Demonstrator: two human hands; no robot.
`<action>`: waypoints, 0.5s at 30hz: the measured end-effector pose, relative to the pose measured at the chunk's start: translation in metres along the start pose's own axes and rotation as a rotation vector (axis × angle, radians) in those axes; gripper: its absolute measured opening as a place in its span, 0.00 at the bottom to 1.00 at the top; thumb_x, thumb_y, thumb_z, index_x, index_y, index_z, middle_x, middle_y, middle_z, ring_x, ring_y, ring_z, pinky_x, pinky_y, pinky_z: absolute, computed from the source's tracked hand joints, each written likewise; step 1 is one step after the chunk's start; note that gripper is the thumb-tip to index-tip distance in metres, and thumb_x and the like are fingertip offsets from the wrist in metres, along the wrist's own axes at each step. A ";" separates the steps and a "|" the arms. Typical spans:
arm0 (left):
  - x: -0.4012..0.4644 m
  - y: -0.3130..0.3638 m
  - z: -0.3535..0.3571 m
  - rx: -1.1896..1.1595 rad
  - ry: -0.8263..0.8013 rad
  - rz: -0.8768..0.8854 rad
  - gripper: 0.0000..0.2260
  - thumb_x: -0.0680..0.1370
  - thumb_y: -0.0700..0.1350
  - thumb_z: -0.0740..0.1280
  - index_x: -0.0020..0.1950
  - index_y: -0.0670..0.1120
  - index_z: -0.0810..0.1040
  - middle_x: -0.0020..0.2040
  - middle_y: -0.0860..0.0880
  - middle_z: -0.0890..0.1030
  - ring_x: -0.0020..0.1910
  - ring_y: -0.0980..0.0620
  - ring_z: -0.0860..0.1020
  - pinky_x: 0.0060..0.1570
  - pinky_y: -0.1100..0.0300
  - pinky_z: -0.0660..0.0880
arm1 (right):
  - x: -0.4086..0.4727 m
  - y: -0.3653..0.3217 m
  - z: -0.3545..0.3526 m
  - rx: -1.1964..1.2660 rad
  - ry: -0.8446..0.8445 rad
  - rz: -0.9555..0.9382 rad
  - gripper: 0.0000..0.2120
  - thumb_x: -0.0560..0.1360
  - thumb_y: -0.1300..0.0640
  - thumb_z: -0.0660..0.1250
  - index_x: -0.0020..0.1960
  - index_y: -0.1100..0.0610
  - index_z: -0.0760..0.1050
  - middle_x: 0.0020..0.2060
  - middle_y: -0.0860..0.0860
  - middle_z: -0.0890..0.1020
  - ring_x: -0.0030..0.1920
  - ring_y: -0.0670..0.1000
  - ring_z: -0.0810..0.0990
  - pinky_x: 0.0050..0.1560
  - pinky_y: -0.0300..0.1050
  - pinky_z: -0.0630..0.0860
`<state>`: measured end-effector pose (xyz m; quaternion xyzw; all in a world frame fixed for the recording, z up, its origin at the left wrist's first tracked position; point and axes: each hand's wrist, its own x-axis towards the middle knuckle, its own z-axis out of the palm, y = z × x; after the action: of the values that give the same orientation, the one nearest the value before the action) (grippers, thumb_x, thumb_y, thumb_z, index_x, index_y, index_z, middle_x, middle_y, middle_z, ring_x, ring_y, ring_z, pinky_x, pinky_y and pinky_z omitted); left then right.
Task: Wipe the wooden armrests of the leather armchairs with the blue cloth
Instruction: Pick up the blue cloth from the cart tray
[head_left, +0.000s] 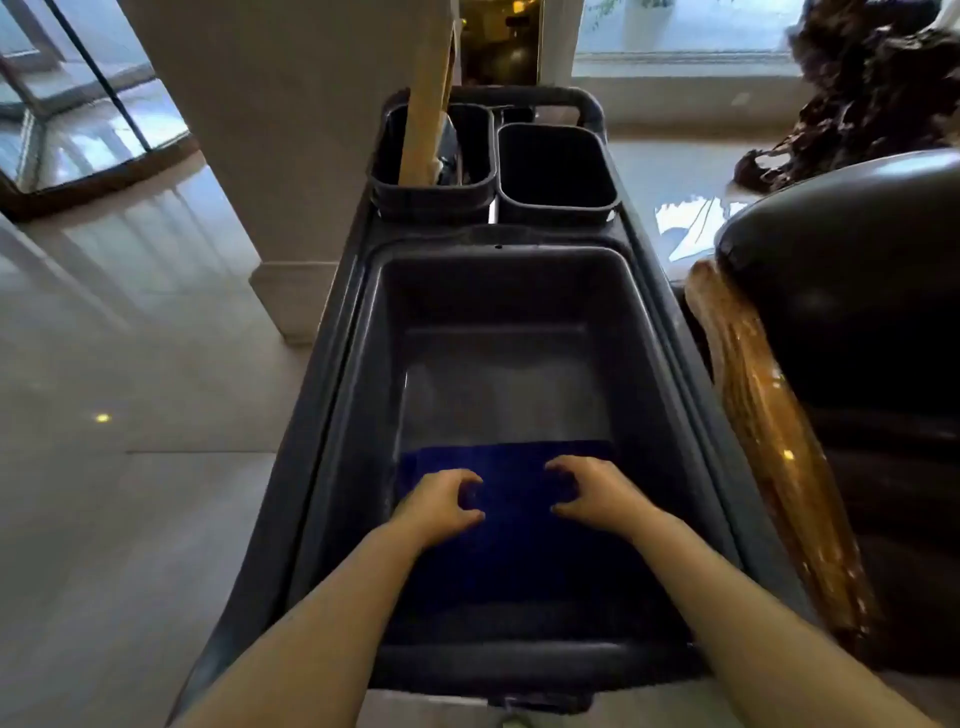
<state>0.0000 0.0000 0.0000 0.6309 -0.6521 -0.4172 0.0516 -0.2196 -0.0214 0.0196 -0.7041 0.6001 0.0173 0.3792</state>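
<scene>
At 9 o'clock there is pale shiny floor, and at 11 o'clock a square pillar stands behind the cart. The cart fills the middle. At 12 o'clock it carries two small bins: the left bin holds a yellowish handle, probably parked there so it stays upright, and the right bin looks dark inside; I cannot tell if something is in it.

Below them is the big tub. The cloth lies flat on its bottom, at the near end, about 6 o'clock. It is stored there, I think, so it travels with the cart to each chair.

The left hand is over the left part of the cloth. Its fingers and thumb are curled like a claw with a gap between them, and they do not yet hold the cloth. The right hand mirrors it over the right part, also half curled and holding nothing. Both seem ready to pinch the cloth and lift it; whether the tips already touch the fabric I cannot tell.

At 3 o'clock stands the armchair, dark leather, just beside the cart. Its armrest runs along the cart side, close for wiping. It is not wiped yet, in my judgement.
</scene>
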 end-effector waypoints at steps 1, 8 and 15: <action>0.005 -0.001 0.004 -0.026 0.000 -0.014 0.21 0.71 0.45 0.70 0.63 0.49 0.73 0.61 0.48 0.78 0.57 0.53 0.76 0.60 0.56 0.73 | 0.005 0.002 0.003 0.018 0.015 0.009 0.28 0.70 0.56 0.72 0.67 0.51 0.68 0.65 0.53 0.73 0.62 0.53 0.73 0.61 0.47 0.72; 0.022 -0.012 0.022 0.095 0.150 -0.063 0.27 0.74 0.43 0.67 0.71 0.48 0.64 0.74 0.51 0.62 0.74 0.52 0.57 0.72 0.55 0.56 | 0.025 0.021 0.026 -0.200 0.115 0.017 0.30 0.71 0.54 0.70 0.70 0.49 0.64 0.72 0.51 0.63 0.72 0.54 0.58 0.68 0.53 0.63; 0.013 -0.008 0.033 0.245 0.298 -0.061 0.15 0.75 0.43 0.66 0.61 0.49 0.74 0.65 0.52 0.74 0.64 0.52 0.70 0.59 0.57 0.70 | 0.026 0.022 0.028 -0.229 0.223 -0.047 0.13 0.72 0.58 0.67 0.57 0.53 0.76 0.56 0.50 0.77 0.57 0.52 0.71 0.49 0.47 0.74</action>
<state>-0.0154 0.0053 -0.0323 0.7068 -0.6636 -0.2381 0.0578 -0.2191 -0.0271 -0.0244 -0.7542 0.6158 -0.0017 0.2279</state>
